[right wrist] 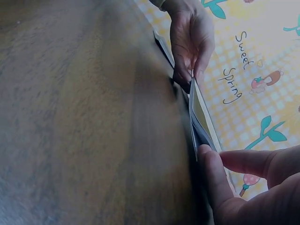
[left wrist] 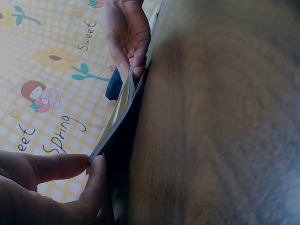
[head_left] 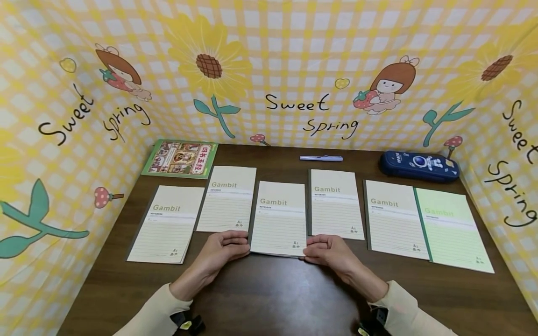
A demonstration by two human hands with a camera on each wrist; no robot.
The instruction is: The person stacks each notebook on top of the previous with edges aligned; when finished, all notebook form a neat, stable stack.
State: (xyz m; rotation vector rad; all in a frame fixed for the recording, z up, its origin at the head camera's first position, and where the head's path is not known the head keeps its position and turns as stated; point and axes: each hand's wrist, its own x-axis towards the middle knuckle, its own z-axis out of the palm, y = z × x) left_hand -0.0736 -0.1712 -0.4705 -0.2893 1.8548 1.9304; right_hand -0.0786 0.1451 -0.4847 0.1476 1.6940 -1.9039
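Note:
A pale "Gambit" notebook [head_left: 278, 224] lies in the middle of the row, its near edge toward me. My left hand [head_left: 224, 252] pinches its near left corner between thumb and fingers. At the near right corner my right hand [head_left: 334, 254] grips it the same way. In the left wrist view the notebook's edge [left wrist: 115, 125] bows between the two hands and its pages fan slightly apart. The right wrist view shows the thumb and finger [right wrist: 220, 168] on the cover's edge, with a dark gap beneath the notebook.
More Gambit notebooks flank it: two at left [head_left: 166, 224] [head_left: 227, 198], one behind right [head_left: 336, 203], and an overlapping white [head_left: 395, 219] and green [head_left: 456, 228] pair. Behind lie a green-bordered book [head_left: 180, 158], a lavender pen [head_left: 321, 158] and a navy pencil case [head_left: 420, 166]. Checked cloth [head_left: 290, 46] walls the table.

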